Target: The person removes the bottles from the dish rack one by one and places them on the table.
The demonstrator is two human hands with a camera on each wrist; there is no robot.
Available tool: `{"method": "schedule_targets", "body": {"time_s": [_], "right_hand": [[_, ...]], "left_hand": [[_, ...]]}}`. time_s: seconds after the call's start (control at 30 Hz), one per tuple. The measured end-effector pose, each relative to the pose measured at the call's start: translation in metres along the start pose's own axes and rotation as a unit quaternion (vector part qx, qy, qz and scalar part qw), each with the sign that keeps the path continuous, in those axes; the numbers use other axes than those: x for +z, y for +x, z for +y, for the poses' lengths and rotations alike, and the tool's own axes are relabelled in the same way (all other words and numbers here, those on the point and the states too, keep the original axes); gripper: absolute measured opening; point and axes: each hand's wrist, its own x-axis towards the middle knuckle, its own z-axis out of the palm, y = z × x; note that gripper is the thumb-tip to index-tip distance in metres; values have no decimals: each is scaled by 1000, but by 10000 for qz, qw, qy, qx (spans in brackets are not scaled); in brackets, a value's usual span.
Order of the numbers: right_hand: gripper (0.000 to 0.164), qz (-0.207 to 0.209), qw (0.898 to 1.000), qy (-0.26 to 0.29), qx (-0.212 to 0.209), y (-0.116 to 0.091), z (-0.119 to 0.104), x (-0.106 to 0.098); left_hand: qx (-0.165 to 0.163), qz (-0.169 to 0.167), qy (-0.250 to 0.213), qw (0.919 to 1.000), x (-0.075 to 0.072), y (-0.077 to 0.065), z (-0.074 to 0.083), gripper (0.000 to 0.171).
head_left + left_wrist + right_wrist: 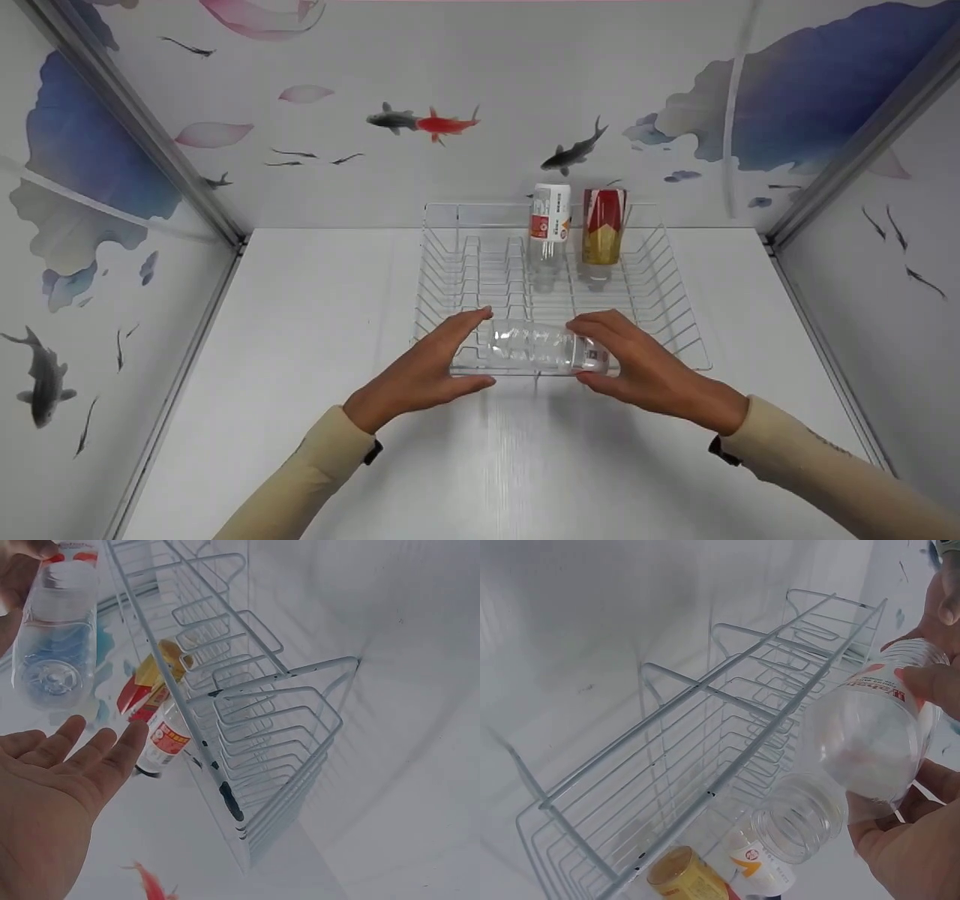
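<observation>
A clear plastic bottle point(532, 345) with a printed label lies sideways over the front of the white wire rack point(701, 366). My right hand point(645, 367) grips its labelled right end, thumb on the near side and fingers on the far side. At the other end, my left hand point(420, 367) is held with thumb and fingers spread apart. In the left wrist view, the left fingers point(112, 757) are extended, and a gap shows between them and the bottle's round base.
Toward the back of the rack are a bottle point(551, 214) with a white and red label and a red and gold can point(604, 225). Behind the rack rises a wall point(465, 172) printed with fish and petals; side walls flank the white table point(315, 300).
</observation>
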Motion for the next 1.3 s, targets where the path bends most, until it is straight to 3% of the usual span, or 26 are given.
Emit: {"method": "schedule_targets", "body": {"time_s": [0.23,0.83,1.07,1.3], "right_hand": [[73,-194,9998,6,10,2,-3,1],[71,-465,9988,3,-130,8,-8,3],[70,-381,9983,92,-439,8,-8,2],[69,-530,9977,102,-409,9,-10,0]], "left_hand": [[133,-116,-30,9998,2,5,3,90],[-351,-684,-928,9927,11,20,10,87],[-353,-781,-751,9935,10,26,13,83],[-353,-817,-676,9937,12,30,16,80]]}}
